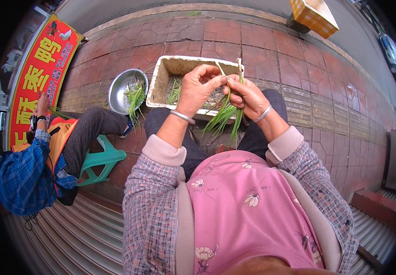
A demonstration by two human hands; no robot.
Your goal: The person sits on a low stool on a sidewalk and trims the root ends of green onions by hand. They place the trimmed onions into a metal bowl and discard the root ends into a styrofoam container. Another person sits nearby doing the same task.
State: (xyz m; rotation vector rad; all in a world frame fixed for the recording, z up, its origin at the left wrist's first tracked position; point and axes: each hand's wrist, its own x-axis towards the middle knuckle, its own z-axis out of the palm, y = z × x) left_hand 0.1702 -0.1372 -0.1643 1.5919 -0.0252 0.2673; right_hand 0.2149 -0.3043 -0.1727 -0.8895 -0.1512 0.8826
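Observation:
Above a white foam box [152,86], my left hand [196,87] pinches one thin spring onion stalk [221,69] between thumb and forefinger. My right hand [253,98] grips a small bunch of spring onions [225,117]; their green leaves hang down between my knees and their pale ends point up. The tips of both hands meet at the single stalk. Loose green scraps [174,90] and dirt lie in the box. Left of it stands a metal bowl [116,91], with more spring onions [135,95] draped over its rim.
A co-worker in a blue checked sleeve [26,178] sits close on the left, on a green plastic stool [103,160]. Behind them stands a red sign [35,86] bearing writing. A yellow-and-white box [313,20] is at the kerb. Red paving [259,37] surrounds the foam box.

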